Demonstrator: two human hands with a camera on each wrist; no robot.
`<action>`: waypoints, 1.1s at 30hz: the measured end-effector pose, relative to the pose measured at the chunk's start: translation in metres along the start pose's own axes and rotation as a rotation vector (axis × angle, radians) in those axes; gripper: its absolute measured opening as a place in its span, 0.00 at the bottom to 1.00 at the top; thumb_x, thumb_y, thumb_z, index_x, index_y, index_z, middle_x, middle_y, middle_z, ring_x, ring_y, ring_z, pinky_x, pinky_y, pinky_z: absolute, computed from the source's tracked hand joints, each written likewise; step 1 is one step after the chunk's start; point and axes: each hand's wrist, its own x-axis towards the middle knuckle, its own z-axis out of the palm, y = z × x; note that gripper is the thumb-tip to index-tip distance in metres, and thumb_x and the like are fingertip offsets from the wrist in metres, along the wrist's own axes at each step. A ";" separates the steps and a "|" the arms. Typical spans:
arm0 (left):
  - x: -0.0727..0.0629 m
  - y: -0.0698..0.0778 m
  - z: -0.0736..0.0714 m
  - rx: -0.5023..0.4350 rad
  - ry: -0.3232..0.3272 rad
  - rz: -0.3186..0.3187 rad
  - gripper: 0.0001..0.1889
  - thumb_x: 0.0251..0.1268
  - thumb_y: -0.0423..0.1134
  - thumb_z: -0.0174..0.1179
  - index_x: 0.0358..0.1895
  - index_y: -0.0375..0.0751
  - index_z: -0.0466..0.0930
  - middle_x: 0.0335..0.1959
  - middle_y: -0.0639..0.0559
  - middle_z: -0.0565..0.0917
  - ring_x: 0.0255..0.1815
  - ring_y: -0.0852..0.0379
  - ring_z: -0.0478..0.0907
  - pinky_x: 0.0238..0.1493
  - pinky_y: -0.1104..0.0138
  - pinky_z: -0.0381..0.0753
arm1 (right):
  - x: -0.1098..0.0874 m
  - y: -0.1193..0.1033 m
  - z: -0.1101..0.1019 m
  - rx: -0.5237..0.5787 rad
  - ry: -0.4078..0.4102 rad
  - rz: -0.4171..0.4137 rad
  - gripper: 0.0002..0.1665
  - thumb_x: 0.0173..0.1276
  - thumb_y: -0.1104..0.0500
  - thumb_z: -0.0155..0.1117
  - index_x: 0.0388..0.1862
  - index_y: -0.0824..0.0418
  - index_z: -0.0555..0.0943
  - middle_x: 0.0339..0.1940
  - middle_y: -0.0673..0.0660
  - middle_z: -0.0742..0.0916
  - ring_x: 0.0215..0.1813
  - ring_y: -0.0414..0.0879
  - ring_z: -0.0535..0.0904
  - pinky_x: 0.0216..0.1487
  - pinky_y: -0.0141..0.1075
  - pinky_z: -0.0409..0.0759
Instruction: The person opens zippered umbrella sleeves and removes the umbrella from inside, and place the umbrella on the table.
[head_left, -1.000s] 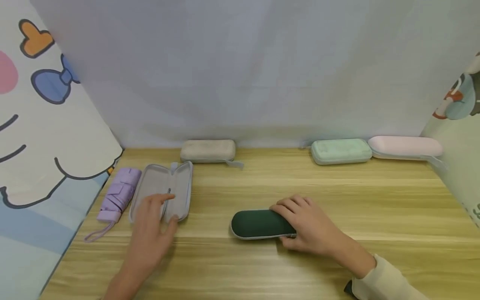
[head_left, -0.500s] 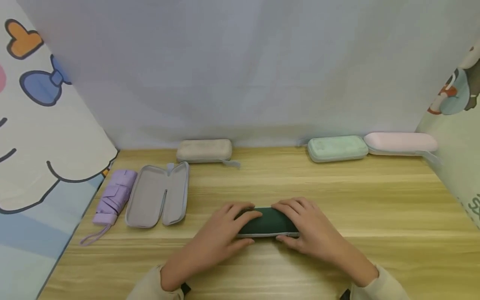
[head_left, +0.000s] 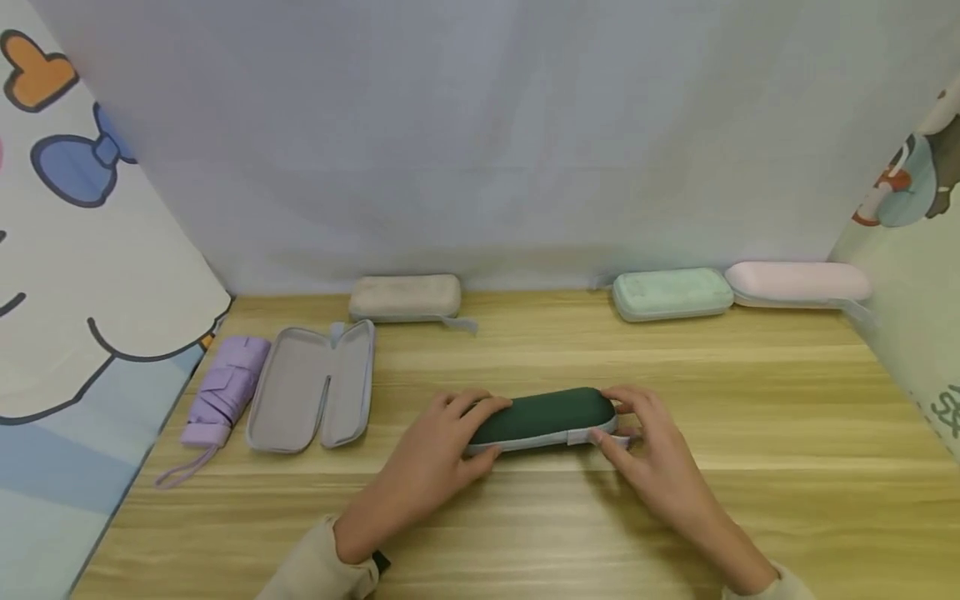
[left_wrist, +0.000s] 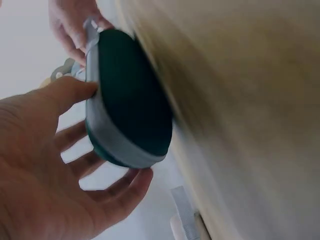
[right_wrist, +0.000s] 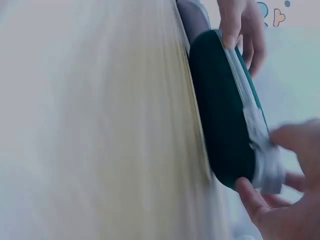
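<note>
A dark green hard case (head_left: 551, 414) with a grey zipper band lies closed in front of me, its right end angled slightly away. My left hand (head_left: 435, 440) grips its left end, thumb on the near zipper side and fingers over the top. At the other end, my right hand (head_left: 660, 458) holds the case between thumb and fingers. The right thumb sits at the zipper band, beside a grey fabric pull tab (right_wrist: 271, 172) in the right wrist view. The left wrist view shows the case (left_wrist: 130, 95) close over the tabletop.
To the left lie an open grey zippered case (head_left: 288, 392) and a folded purple umbrella (head_left: 227, 392) with a wrist loop. Along the back curtain stand a beige case (head_left: 405, 297), a mint case (head_left: 672, 293) and a pink case (head_left: 798, 283).
My left hand has come from the open grey case to the green case's left end. My right hand has shifted to its right end, and the case has turned, exposing the pull tab.
</note>
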 end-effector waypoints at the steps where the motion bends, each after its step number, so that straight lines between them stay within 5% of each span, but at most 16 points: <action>1: 0.001 0.000 0.000 -0.001 0.009 -0.017 0.29 0.71 0.51 0.67 0.73 0.60 0.73 0.68 0.52 0.79 0.64 0.44 0.77 0.62 0.48 0.81 | -0.001 0.000 0.001 0.065 0.004 0.042 0.27 0.75 0.61 0.67 0.70 0.63 0.73 0.67 0.63 0.77 0.56 0.49 0.81 0.50 0.33 0.86; 7: 0.001 -0.001 0.003 0.011 0.041 -0.043 0.30 0.66 0.53 0.72 0.71 0.60 0.76 0.66 0.50 0.80 0.63 0.42 0.78 0.60 0.47 0.82 | -0.006 -0.001 0.008 0.517 0.024 0.348 0.18 0.87 0.57 0.46 0.63 0.71 0.69 0.62 0.63 0.77 0.45 0.43 0.89 0.51 0.33 0.87; 11: 0.001 -0.002 0.004 0.016 0.042 -0.029 0.31 0.65 0.53 0.73 0.70 0.61 0.75 0.67 0.50 0.80 0.63 0.41 0.78 0.60 0.47 0.82 | -0.007 0.001 0.012 0.659 0.039 0.416 0.15 0.86 0.60 0.48 0.56 0.73 0.69 0.52 0.57 0.80 0.42 0.46 0.89 0.49 0.38 0.90; 19: 0.001 -0.003 0.002 0.009 0.050 -0.028 0.30 0.64 0.53 0.73 0.69 0.61 0.76 0.67 0.49 0.79 0.63 0.42 0.78 0.59 0.47 0.82 | -0.006 0.001 0.020 0.625 -0.007 0.448 0.19 0.75 0.65 0.64 0.58 0.70 0.69 0.46 0.54 0.84 0.39 0.43 0.87 0.43 0.41 0.90; 33: 0.001 -0.001 -0.001 0.038 0.024 0.016 0.31 0.60 0.53 0.76 0.66 0.60 0.76 0.65 0.50 0.80 0.60 0.43 0.77 0.60 0.50 0.81 | -0.007 -0.003 0.023 0.467 0.108 0.459 0.13 0.75 0.66 0.65 0.53 0.72 0.78 0.37 0.53 0.87 0.29 0.40 0.82 0.28 0.36 0.86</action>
